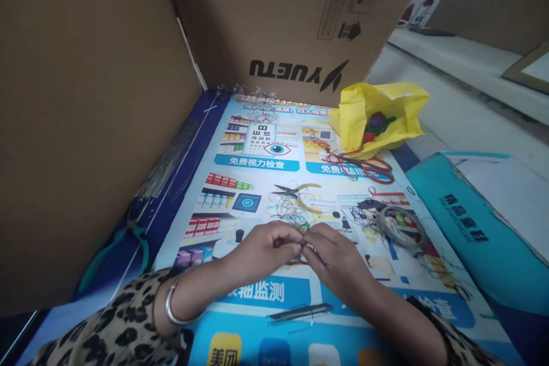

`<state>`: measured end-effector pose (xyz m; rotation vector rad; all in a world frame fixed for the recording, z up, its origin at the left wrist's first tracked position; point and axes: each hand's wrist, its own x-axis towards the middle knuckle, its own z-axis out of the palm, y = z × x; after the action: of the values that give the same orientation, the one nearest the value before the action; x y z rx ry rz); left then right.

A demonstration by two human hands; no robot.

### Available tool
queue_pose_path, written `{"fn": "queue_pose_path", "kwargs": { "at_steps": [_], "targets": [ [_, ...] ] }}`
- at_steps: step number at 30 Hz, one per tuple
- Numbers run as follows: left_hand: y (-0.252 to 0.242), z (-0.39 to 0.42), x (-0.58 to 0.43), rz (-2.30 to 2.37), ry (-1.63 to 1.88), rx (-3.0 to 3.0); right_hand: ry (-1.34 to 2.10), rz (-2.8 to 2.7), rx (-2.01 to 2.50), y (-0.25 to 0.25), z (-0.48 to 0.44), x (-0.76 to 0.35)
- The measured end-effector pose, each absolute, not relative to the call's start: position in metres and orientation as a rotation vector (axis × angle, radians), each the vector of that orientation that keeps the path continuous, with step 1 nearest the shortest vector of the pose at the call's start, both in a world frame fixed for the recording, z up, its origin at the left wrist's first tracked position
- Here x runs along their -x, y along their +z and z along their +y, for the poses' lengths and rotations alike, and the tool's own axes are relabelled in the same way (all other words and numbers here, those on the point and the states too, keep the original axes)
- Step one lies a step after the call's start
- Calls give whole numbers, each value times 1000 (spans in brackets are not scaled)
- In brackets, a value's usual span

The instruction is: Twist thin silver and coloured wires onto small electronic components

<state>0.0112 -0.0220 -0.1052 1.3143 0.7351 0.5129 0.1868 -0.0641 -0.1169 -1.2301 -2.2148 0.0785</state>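
both hands, left hand (268, 246) and right hand (332, 254), meet fingertip to fingertip, pinching what looks like a small green wire piece (303, 229) over the printed poster (257, 171), near yellow-handled pliers (300, 194).

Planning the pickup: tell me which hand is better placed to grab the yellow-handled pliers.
Probably the right hand: the pliers lie just beyond both hands, yellow handles turned toward its side. Both hands pinch the wire piece.

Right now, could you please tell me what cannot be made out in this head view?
Head view only.
1. The small piece pinched between left hand and right hand: too small, fingers cover it.
2. The yellow bag: folds hide most contents.
3. The teal-handled tool: head lost in shadow.
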Motion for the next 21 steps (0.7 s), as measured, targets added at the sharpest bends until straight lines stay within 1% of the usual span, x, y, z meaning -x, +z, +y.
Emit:
{"fn": "queue_pose_path", "kwargs": {
  "at_steps": [2,4,6,9,17,21],
  "targets": [
    [-96,-17,-5,752,442,-1415,105,-2207,1233,-118,-64,-188],
    [-88,-11,1,856,428,-1708,123,-2209,1243,-121,-64,-188],
    [-85,-5,5,937,536,-1957,115,-2210,1262,-124,-64,-190],
    [-90,2,8,1043,702,-2155,84,-2225,1272,-131,-63,-192],
    [-112,8,8,1004,614,-2246,89,-2212,1170,-139,-64,-195],
    [-120,10,7,958,675,-2242,84,-2213,1115,-136,-63,-193]
  ]
}}
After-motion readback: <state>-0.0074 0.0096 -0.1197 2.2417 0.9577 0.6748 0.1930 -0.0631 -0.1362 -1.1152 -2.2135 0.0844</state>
